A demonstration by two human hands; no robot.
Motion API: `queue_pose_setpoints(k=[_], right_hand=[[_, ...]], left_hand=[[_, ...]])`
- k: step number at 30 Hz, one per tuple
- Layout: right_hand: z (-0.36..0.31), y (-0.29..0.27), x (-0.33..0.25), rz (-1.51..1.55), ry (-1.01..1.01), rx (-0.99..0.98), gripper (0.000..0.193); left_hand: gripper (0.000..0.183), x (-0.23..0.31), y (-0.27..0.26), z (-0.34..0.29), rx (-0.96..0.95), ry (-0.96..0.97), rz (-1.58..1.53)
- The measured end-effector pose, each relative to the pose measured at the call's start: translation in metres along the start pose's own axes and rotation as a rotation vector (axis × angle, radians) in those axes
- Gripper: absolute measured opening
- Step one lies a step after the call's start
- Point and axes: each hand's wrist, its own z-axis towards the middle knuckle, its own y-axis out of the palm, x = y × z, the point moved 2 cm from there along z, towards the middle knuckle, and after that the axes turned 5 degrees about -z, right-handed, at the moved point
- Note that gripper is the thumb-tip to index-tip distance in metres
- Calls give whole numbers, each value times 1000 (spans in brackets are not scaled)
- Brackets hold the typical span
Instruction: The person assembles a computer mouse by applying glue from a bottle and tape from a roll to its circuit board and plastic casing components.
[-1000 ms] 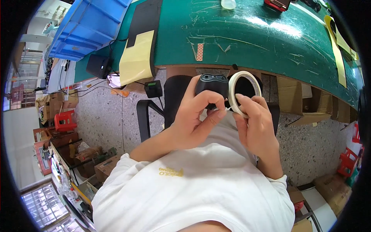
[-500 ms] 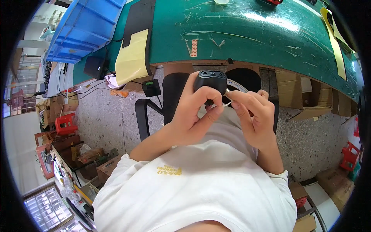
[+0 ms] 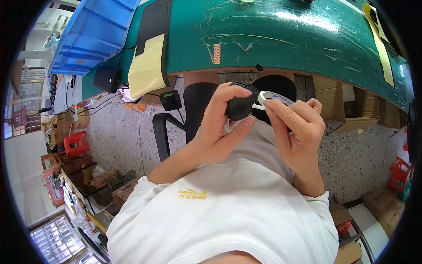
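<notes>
Before the green bench [image 3: 272, 53], clasps a black device [image 3: 238, 107] in the left hand [image 3: 217, 125] and, just beside it, pinches a white tape roll [image 3: 265, 95] in the right hand [image 3: 300, 136]. Could drop the device through a slackened grip. Unlike half a second ago, shows the device more tilted and the roll more exposed

A black, rounded handheld device [image 3: 236, 108] is beside a white, ring-shaped tape roll [image 3: 269, 95] with blue print. Near, a white fabric shirt [image 3: 220, 215] bears a yellow motif. The green, flat worktop [image 3: 272, 50] has pale scratch lines and a small orange-and-white brick-patterned strip [image 3: 217, 53]. Far left: a bright blue plastic bin [image 3: 96, 35] and a pale yellow sheet [image 3: 147, 66]. The stone-like floor [image 3: 351, 171] is speckled grey; a plastic stool [image 3: 75, 143] at left is red.
</notes>
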Motion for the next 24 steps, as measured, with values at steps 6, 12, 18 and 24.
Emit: queue_pose_setpoints(k=[6,12,18,24], right_hand=[[1,3,-4,-43,-41,15,15],[-1,9,-6,-18,-39,29,15],[-4,14,-5,33,-2,66,13],[-5,13,-4,43,10,86,13]], left_hand=[[56,0,3,-3,44,-66,-43],[54,-2,8,1,86,53,108],[47,-5,12,7,172,164,173],[43,-8,12,7,188,148,143]])
